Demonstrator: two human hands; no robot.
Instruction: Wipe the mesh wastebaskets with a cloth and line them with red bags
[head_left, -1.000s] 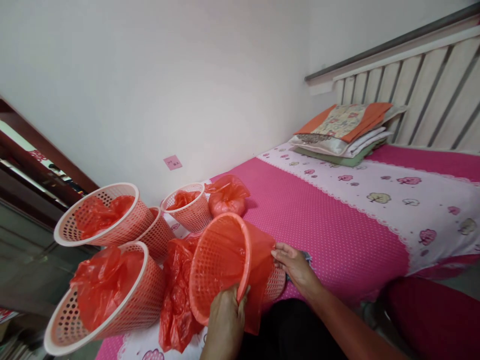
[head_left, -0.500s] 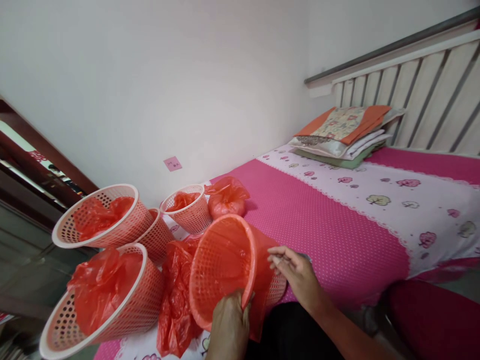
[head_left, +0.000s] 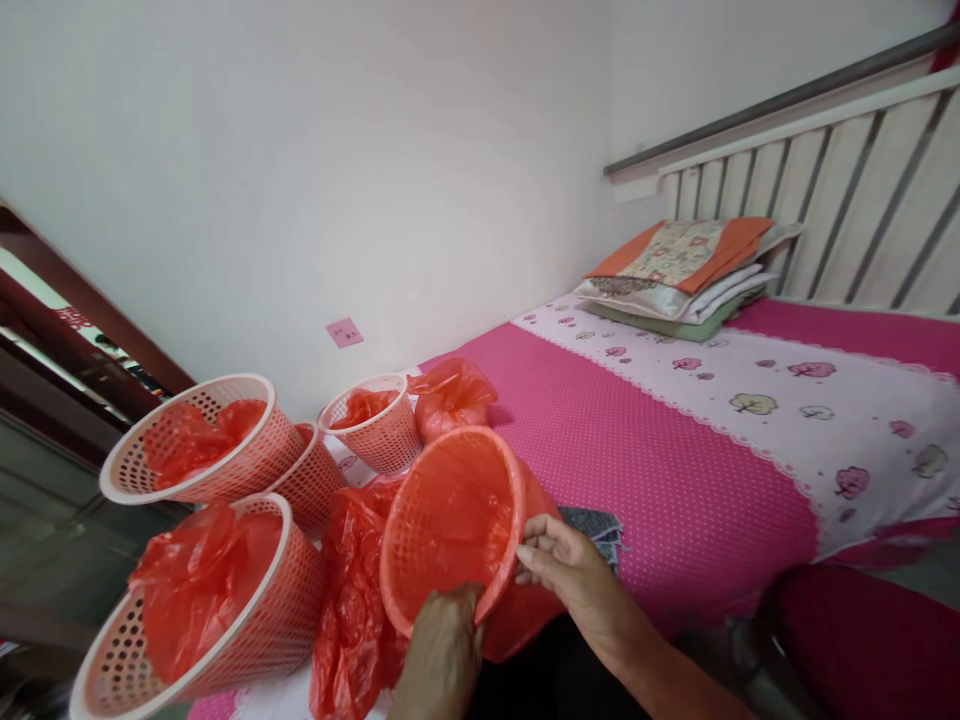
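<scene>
A pink perforated basket (head_left: 450, 520) lined with a red plastic bag lies tilted on the bed's near edge, its mouth facing me. My left hand (head_left: 439, 650) grips its lower rim, fingers curled over the bag. My right hand (head_left: 566, 575) pinches the bag at the right side of the rim. A loose red plastic bag (head_left: 349, 600) lies crumpled just left of the basket.
Several more pink baskets with red bags stand to the left, among them a near basket (head_left: 202, 610), a higher basket (head_left: 199, 440) and a far basket (head_left: 375, 420), beside a tied red bag (head_left: 450, 395). Folded bedding (head_left: 679, 265) rests by the slatted headboard (head_left: 840, 190). A dark cloth (head_left: 596, 525) lies on the pink bedspread (head_left: 675, 470).
The basket has turned so its mouth faces me more. My right hand moved from the basket's outer side to its rim and closed on the bag. The dark cloth is uncovered.
</scene>
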